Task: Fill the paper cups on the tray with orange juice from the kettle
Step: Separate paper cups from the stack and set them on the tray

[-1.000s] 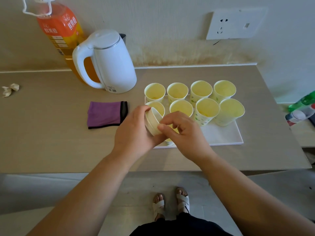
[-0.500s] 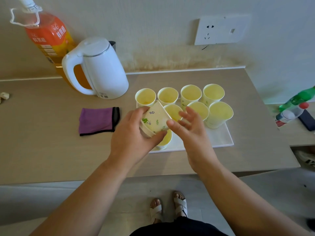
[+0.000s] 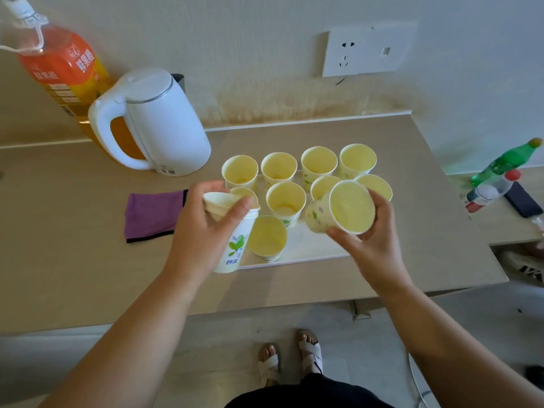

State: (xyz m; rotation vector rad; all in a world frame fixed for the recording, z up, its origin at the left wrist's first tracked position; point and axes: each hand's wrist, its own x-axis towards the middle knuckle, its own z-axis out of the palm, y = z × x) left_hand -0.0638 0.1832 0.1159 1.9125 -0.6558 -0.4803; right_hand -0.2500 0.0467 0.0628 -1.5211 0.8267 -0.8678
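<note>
Within left grip (image 3: 203, 234), cup (image 3: 235, 250) (rim half-covered)

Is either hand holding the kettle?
No, the left hand grips one cup, the right hand another cup, and the kettle stands untouched on the table.

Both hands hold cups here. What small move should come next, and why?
Probably set the paper cup in the right hand upright on the bare front-right patch of the tray. It is tilted in the air, apart from the cup stack in the left hand, and the kettle stands untouched.
</note>
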